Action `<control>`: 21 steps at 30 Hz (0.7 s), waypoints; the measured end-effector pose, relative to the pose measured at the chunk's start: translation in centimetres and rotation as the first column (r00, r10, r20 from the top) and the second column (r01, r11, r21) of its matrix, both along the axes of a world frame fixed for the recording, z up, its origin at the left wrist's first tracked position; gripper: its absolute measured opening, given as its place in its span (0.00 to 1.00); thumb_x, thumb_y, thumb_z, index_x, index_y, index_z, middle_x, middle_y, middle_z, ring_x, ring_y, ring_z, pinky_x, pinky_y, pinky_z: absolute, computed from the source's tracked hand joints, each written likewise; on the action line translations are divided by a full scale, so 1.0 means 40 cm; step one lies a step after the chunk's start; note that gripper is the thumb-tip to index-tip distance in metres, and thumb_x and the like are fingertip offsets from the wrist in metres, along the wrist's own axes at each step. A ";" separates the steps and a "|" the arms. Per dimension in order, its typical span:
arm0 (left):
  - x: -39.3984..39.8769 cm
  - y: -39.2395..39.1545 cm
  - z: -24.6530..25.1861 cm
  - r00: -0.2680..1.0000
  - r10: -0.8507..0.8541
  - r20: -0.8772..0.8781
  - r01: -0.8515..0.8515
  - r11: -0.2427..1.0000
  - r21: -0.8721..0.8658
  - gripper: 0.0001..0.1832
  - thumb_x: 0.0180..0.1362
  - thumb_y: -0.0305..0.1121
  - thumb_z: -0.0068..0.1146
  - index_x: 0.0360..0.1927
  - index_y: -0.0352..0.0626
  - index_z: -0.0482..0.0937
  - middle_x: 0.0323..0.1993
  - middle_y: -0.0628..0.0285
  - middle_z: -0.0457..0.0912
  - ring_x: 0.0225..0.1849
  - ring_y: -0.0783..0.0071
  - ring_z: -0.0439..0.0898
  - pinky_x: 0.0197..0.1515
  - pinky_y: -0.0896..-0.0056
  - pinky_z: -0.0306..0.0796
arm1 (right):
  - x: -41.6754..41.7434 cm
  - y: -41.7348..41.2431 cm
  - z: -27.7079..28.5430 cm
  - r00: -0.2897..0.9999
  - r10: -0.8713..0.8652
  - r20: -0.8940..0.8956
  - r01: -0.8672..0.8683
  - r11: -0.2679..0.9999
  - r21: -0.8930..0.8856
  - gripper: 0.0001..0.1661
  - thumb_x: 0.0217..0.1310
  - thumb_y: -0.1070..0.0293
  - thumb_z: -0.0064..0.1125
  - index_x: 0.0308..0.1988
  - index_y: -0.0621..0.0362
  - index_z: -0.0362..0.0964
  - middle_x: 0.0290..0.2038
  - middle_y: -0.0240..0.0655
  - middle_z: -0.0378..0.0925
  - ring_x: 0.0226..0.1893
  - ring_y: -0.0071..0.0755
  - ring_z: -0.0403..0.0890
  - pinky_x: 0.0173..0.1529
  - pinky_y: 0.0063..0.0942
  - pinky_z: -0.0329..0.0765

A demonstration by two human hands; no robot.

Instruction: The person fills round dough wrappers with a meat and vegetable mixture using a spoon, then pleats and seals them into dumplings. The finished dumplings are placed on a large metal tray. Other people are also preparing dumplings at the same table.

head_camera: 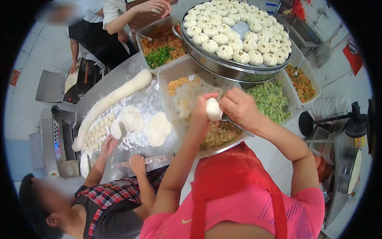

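A white filled dough bun (pixel 214 110) rests in my left hand (pixel 200 115), above a plastic tub of filling (pixel 171 103). My right hand (pixel 241 108) is at the bun's right side, its fingers bent together against the dough edge; a metal utensil (pixel 238 127) shows just below it, and whether the fingers also grip this is unclear. Below my hands lies minced filling (pixel 219 136); soybeans (pixel 176 85) sit at the tub's far left. Beyond my hands stands a round metal steamer (pixel 235 73) holding many pleated buns (pixel 224 51).
Tubs of chopped greens (pixel 267 98), shredded filling (pixel 162 44) and mixed filling (pixel 300 82) surround the steamer. On the metal table (pixel 125 158), left, lie a dough roll (pixel 116 92), dough pieces (pixel 97 131) and flat wrappers (pixel 158 128). A co-worker's hand (pixel 138 164) rests on a rolling pin.
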State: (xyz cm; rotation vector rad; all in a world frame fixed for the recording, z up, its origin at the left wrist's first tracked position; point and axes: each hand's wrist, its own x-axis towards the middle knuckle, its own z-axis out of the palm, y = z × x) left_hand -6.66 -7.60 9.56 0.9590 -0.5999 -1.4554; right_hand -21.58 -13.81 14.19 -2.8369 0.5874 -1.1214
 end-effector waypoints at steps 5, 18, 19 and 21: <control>0.023 0.000 -0.004 0.993 -0.097 -0.062 0.099 0.994 0.036 0.35 0.70 0.60 0.23 0.51 0.36 0.70 0.25 0.58 0.78 0.17 0.70 0.77 0.14 0.73 0.67 | 0.006 -0.003 0.012 0.993 0.115 -0.009 -0.115 0.993 0.021 0.06 0.48 0.70 0.58 0.31 0.53 0.70 0.27 0.31 0.69 0.26 0.34 0.76 0.21 0.30 0.73; 0.028 -0.015 -0.026 0.941 -0.203 -0.272 0.239 0.965 0.107 0.34 0.69 0.63 0.27 0.47 0.41 0.70 0.24 0.60 0.78 0.14 0.69 0.77 0.08 0.76 0.63 | 0.003 -0.028 0.033 0.974 0.171 -0.149 -0.175 0.985 -0.011 0.10 0.46 0.67 0.58 0.33 0.52 0.70 0.30 0.30 0.69 0.31 0.35 0.74 0.32 0.31 0.72; 0.027 -0.010 -0.028 0.945 -0.190 -0.265 0.229 0.965 0.125 0.33 0.69 0.63 0.27 0.46 0.42 0.71 0.24 0.60 0.78 0.14 0.69 0.77 0.08 0.76 0.63 | 0.007 -0.029 0.034 0.974 0.180 -0.134 -0.185 0.982 -0.025 0.10 0.46 0.66 0.58 0.32 0.52 0.69 0.30 0.30 0.69 0.31 0.35 0.74 0.33 0.31 0.71; 0.031 -0.010 -0.031 0.939 -0.201 -0.278 0.246 0.959 0.138 0.31 0.70 0.62 0.27 0.45 0.43 0.71 0.24 0.60 0.78 0.14 0.69 0.77 0.07 0.77 0.63 | 0.022 -0.035 0.041 0.974 0.202 -0.103 -0.208 0.977 -0.054 0.10 0.45 0.66 0.58 0.32 0.52 0.69 0.30 0.30 0.68 0.32 0.36 0.73 0.35 0.32 0.70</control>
